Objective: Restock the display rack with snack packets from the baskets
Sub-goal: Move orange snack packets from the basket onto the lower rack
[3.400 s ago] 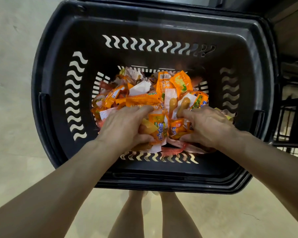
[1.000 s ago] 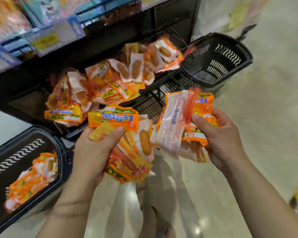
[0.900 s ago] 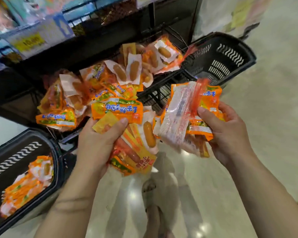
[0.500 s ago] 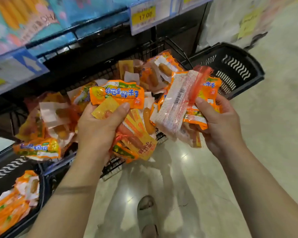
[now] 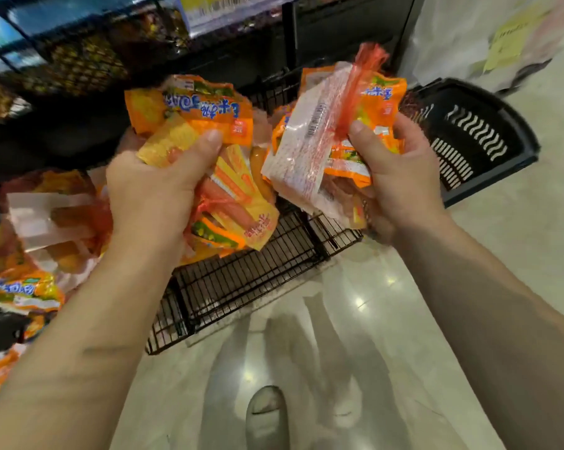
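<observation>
1. Blur softens the upper shelves [image 5: 79, 60], so I cannot read the price label [image 5: 222, 8] or tell what is stocked there. The pile of loose orange sausage packets [image 5: 44, 219] at the left runs off my view.
2. Overlap stops me counting packets. I do count two hands, two bunches and one black plastic basket [image 5: 475, 134] with wavy slots, at the right.
3. The left hand [image 5: 151, 190] has its fingers [image 5: 202, 151] clamped on a crinkled bunch of glossy orange-yellow snack packets [image 5: 209, 115], held over the black wire-grid display rack [image 5: 251, 274].
4. The right hand [image 5: 400, 177] grips a second bunch [image 5: 306, 141], clear-backed and barcoded, thumb pressed on top, just beside the first.
5. A grey shoe toe [image 5: 267, 414] shows on the glossy pale floor [image 5: 355, 319].
</observation>
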### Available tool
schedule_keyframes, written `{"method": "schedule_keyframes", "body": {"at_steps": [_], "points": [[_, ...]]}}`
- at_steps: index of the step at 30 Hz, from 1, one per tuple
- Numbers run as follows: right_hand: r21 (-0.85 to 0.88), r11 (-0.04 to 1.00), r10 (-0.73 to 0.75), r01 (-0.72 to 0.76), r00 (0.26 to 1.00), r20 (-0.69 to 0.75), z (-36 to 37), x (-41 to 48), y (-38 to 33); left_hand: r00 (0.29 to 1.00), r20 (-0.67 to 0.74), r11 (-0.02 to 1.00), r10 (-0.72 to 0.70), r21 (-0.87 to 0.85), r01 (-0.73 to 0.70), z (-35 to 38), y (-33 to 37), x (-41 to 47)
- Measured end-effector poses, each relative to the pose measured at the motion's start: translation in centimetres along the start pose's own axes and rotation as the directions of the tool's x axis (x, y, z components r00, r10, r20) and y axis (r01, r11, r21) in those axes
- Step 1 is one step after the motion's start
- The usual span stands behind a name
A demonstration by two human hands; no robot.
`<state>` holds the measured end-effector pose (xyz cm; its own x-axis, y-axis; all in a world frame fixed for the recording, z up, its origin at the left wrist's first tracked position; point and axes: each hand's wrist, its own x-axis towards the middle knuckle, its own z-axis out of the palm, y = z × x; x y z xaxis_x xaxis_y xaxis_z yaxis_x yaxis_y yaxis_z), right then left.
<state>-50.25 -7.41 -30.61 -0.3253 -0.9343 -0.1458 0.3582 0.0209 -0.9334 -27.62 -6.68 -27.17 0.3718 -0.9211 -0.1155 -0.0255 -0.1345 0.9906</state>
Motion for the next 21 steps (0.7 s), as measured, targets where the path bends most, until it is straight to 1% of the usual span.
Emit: {"method": "schedule_keyframes", "body": {"at_steps": [3,6,7,9,12,14,15,16,17,18,19,20,21], "points": [[-0.034,0.999,-0.041,0.041,0.999,0.002,0.5,1.5,0.0,0.998,-0.040,0.999,0.051,0.000,-0.051,0.4,-0.4,1.6],[-0.105,0.989,-0.101,0.100,0.995,-0.009,1.6,2.4,0.6,0.989,-0.049,0.989,0.140,0.052,-0.138,1.0,-1.3,2.9],[-0.141,0.983,-0.122,0.119,0.992,-0.012,2.0,2.7,1.0,0.985,-0.064,0.984,0.157,0.090,-0.151,1.2,-1.6,3.2],[-0.232,0.961,-0.162,0.152,0.986,-0.026,2.5,3.1,1.9,0.981,-0.112,0.972,0.157,0.196,-0.133,1.1,-2.5,3.5],[-0.361,0.915,-0.202,0.181,0.979,-0.021,2.8,4.0,2.9,0.969,-0.094,0.921,0.227,0.343,-0.183,0.9,-3.5,3.8],[-0.449,0.872,-0.219,0.195,0.976,-0.001,2.9,4.5,3.3,0.981,-0.074,0.899,0.181,0.417,-0.135,1.1,-3.5,3.9],[-0.508,0.838,-0.227,0.201,0.974,0.011,3.1,4.7,3.3,0.989,-0.064,0.874,0.135,0.478,-0.089,1.2,-3.7,4.2],[-0.573,0.792,-0.238,0.209,0.971,0.025,3.3,5.0,3.3,0.996,-0.048,0.824,0.081,0.566,-0.040,1.3,-3.6,4.3],[-0.645,0.733,-0.250,0.216,0.967,0.039,3.5,5.2,3.2,0.999,-0.031,0.744,0.009,0.668,0.014,1.4,-3.5,4.5],[-0.723,0.655,-0.267,0.219,0.962,0.050,3.6,5.6,3.1,0.997,-0.020,0.638,-0.069,0.768,0.060,1.6,-3.3,4.5],[-0.806,0.550,-0.292,0.220,0.954,0.061,3.7,5.7,2.9,0.996,-0.005,0.532,-0.089,0.845,0.052,1.6,-3.3,4.5],[-0.879,0.422,-0.326,0.221,0.942,0.080,3.9,5.9,2.7,0.999,0.023,0.447,-0.028,0.895,-0.008,1.7,-3.1,4.4],[-0.931,0.287,-0.366,0.227,0.924,0.112,4.1,5.8,2.5,0.991,0.069,0.392,0.118,0.913,-0.110,1.6,-3.2,4.6]]}}
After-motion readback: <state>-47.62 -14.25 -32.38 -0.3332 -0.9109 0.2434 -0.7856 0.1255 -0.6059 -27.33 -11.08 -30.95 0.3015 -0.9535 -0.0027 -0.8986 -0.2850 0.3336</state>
